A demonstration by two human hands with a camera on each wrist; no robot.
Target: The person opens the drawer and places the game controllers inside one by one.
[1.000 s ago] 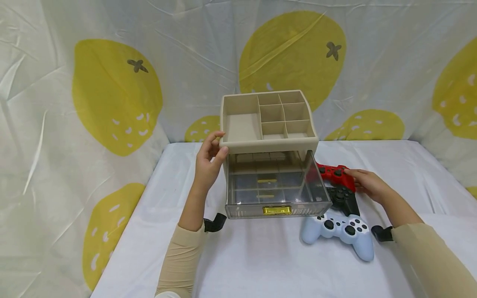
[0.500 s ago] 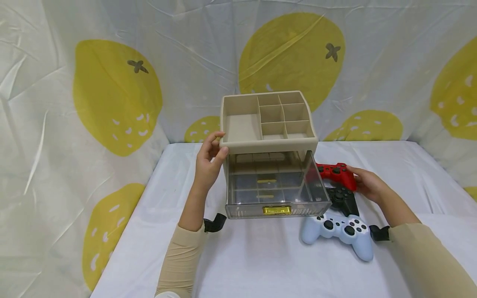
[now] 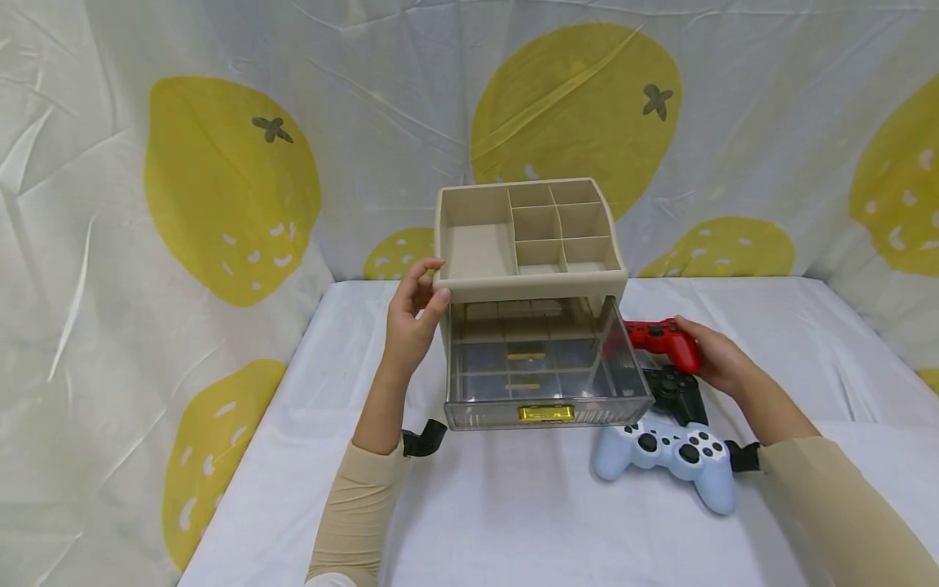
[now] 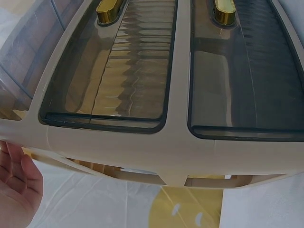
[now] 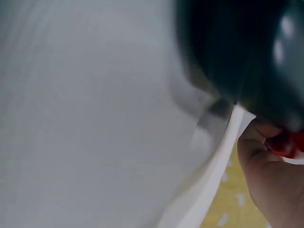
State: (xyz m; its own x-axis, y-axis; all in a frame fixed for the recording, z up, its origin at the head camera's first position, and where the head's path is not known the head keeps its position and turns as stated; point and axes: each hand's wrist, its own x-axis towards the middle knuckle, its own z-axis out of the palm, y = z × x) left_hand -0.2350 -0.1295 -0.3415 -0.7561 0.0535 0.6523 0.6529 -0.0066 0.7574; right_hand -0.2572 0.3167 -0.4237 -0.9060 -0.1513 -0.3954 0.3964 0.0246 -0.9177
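Note:
A beige desktop drawer organizer (image 3: 530, 287) stands mid-table, its clear top drawer (image 3: 546, 414) pulled out by its gold handle side. My left hand (image 3: 412, 326) holds the organizer's upper left corner, thumb at the front and fingers at the rim; the left wrist view shows this hand (image 4: 19, 187) beside the beige frame. To the right, my right hand (image 3: 719, 355) grips the right end of a red game controller (image 3: 663, 341), whose left end is hidden behind the drawer. A black controller (image 3: 675, 395) lies just in front, then a light blue one (image 3: 667, 456). The right wrist view is blurred.
Two lower drawers with gold handles (image 4: 224, 12) are shut. Open compartments (image 3: 561, 228) form the organizer's top. White cloth (image 3: 499, 522) covers the table, and a lemon-print curtain (image 3: 396, 106) hangs behind and at the sides.
My right hand has closed on the red controller and raised it slightly, away from the black one. My left hand, the organizer and the drawer stay as they were.

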